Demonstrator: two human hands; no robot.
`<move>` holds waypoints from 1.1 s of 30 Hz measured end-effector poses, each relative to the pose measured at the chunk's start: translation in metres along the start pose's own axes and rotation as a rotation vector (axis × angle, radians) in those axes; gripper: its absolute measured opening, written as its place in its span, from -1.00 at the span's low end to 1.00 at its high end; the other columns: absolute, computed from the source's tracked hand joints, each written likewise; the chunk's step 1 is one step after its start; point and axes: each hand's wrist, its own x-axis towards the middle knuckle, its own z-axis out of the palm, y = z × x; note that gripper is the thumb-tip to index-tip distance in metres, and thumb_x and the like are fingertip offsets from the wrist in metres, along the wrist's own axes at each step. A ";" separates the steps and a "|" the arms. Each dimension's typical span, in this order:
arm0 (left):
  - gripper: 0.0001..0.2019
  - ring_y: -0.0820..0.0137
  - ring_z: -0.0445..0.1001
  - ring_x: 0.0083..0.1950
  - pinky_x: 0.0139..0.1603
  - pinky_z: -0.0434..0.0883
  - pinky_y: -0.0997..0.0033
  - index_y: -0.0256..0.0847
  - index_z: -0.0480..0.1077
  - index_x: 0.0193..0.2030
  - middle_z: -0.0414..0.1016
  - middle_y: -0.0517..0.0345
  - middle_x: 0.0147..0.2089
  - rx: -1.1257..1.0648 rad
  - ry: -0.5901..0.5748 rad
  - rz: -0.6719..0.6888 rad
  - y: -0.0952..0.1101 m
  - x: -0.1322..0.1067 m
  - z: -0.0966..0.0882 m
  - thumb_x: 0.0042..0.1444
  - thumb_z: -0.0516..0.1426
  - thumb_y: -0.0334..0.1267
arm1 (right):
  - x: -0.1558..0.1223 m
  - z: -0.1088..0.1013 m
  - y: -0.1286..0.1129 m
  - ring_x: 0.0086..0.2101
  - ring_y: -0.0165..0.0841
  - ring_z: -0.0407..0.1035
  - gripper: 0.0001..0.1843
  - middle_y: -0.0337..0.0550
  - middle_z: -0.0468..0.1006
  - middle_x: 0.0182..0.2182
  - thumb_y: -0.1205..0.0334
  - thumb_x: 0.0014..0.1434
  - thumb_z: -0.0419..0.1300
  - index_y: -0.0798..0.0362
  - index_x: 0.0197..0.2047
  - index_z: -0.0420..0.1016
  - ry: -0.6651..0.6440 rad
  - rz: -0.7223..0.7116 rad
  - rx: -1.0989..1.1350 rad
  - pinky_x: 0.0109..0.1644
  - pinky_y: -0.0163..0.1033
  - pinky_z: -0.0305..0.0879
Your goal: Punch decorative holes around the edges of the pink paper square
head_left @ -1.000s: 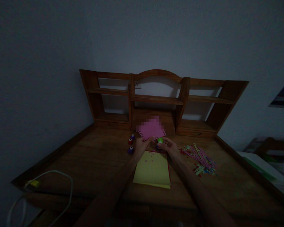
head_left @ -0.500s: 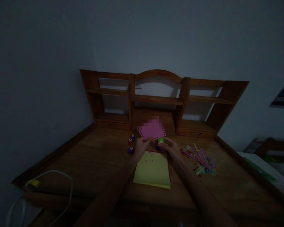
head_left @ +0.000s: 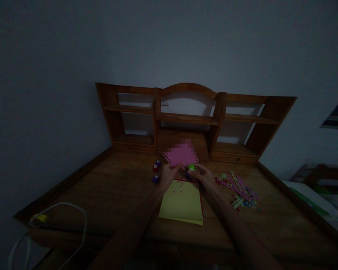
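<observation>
My left hand (head_left: 168, 173) pinches the lower edge of a pink paper sheet (head_left: 180, 155), which has a row of punched holes along that edge. My right hand (head_left: 203, 174) is closed around a small green paper punch (head_left: 190, 167) set against the sheet's lower right edge. Both hands hover above a stack of yellow paper (head_left: 181, 201) lying on the wooden desk (head_left: 112, 191), with small pink punched bits scattered on its top.
Three small punches (head_left: 156, 171), purple and red, stand left of my left hand. A heap of punched coloured paper strips (head_left: 239, 188) lies to the right. A wooden shelf unit (head_left: 191, 118) backs the desk. A white cable (head_left: 73, 221) loops at the front left corner.
The pink sheet and the green punch have shifted very slightly to the right; both hands keep their grip.
</observation>
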 end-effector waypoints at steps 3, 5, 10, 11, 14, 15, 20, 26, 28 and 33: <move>-0.57 0.50 0.26 -0.60 -0.58 0.15 0.53 -0.35 0.54 -0.49 0.37 0.17 -0.63 0.000 -0.005 -0.002 0.000 -0.001 0.000 -0.10 0.29 0.08 | -0.001 0.000 0.000 -0.25 -0.23 0.49 -0.54 -0.13 0.62 -0.20 0.09 -0.16 0.49 -0.04 -0.15 0.57 -0.014 0.014 0.019 -0.16 -0.16 0.41; -0.57 0.50 0.26 -0.60 -0.58 0.15 0.54 -0.34 0.53 -0.48 0.37 0.18 -0.63 0.000 -0.004 -0.011 -0.001 -0.001 0.000 -0.10 0.30 0.09 | -0.001 -0.001 0.001 -0.23 -0.22 0.49 -0.55 -0.12 0.62 -0.19 0.10 -0.14 0.48 -0.03 -0.14 0.56 -0.031 0.019 0.019 -0.14 -0.15 0.41; -0.57 0.51 0.25 -0.61 -0.59 0.13 0.54 -0.33 0.49 -0.53 0.36 0.20 -0.64 0.011 0.012 -0.020 -0.003 0.000 0.002 -0.13 0.31 0.09 | 0.002 -0.004 0.004 -0.23 -0.20 0.49 -0.55 -0.09 0.61 -0.18 0.11 -0.11 0.47 -0.01 -0.13 0.55 -0.056 0.032 0.019 -0.14 -0.11 0.41; -0.57 0.51 0.25 -0.61 -0.60 0.13 0.54 -0.33 0.49 -0.55 0.36 0.20 -0.64 0.013 0.018 -0.019 -0.003 0.001 0.002 -0.14 0.31 0.08 | 0.002 -0.005 0.005 -0.23 -0.20 0.49 -0.55 -0.09 0.61 -0.18 0.12 -0.12 0.47 -0.01 -0.13 0.55 -0.055 0.034 0.024 -0.14 -0.11 0.41; -0.58 0.49 0.28 -0.60 -0.58 0.15 0.53 -0.34 0.49 -0.55 0.40 0.17 -0.62 0.002 0.014 -0.019 -0.001 0.000 0.002 -0.15 0.32 0.07 | 0.001 -0.004 0.003 -0.24 -0.19 0.49 -0.56 -0.10 0.61 -0.19 0.11 -0.13 0.47 -0.01 -0.15 0.56 -0.040 0.043 0.035 -0.17 -0.10 0.41; -0.59 0.49 0.29 -0.59 -0.57 0.16 0.53 -0.34 0.50 -0.54 0.41 0.16 -0.61 -0.006 0.008 -0.020 0.000 -0.001 0.002 -0.15 0.32 0.07 | 0.000 -0.003 0.002 -0.25 -0.19 0.49 -0.57 -0.10 0.62 -0.20 0.10 -0.14 0.48 -0.02 -0.16 0.56 -0.038 0.049 0.040 -0.18 -0.11 0.41; -0.62 0.47 0.30 -0.58 -0.57 0.17 0.53 -0.34 0.54 -0.49 0.43 0.14 -0.61 -0.015 -0.028 -0.016 0.012 -0.005 0.002 -0.09 0.30 0.03 | -0.003 0.001 -0.006 -0.34 -0.26 0.47 -0.62 -0.14 0.62 -0.27 0.04 -0.13 0.46 -0.01 -0.22 0.60 -0.024 0.037 0.042 -0.26 -0.19 0.37; -0.70 0.33 0.49 -0.39 -0.43 0.35 0.47 -0.32 0.58 -0.39 0.60 -0.01 -0.38 -0.088 -0.095 -0.009 0.022 -0.009 0.005 -0.09 0.32 -0.06 | 0.001 -0.001 -0.003 -0.52 -0.41 0.35 -0.70 -0.19 0.59 -0.43 0.01 -0.06 0.41 0.02 -0.32 0.60 0.030 0.053 0.051 -0.45 -0.31 0.24; -0.71 0.32 0.52 -0.35 -0.39 0.39 0.45 -0.31 0.58 -0.34 0.62 -0.02 -0.30 -0.110 -0.126 -0.002 0.023 -0.010 0.006 -0.08 0.32 -0.09 | 0.003 -0.002 -0.003 -0.55 -0.41 0.33 -0.72 -0.22 0.56 -0.49 0.01 -0.06 0.40 0.02 -0.34 0.59 0.030 0.061 0.076 -0.47 -0.31 0.23; -0.68 0.27 0.54 -0.31 -0.37 0.43 0.42 -0.34 0.58 -0.28 0.62 -0.05 -0.27 -0.122 -0.178 -0.016 0.024 -0.013 0.007 -0.06 0.32 -0.09 | 0.002 -0.002 -0.007 -0.52 -0.39 0.34 -0.75 -0.23 0.54 -0.52 0.03 -0.03 0.39 0.00 -0.34 0.59 0.008 0.066 0.132 -0.44 -0.30 0.23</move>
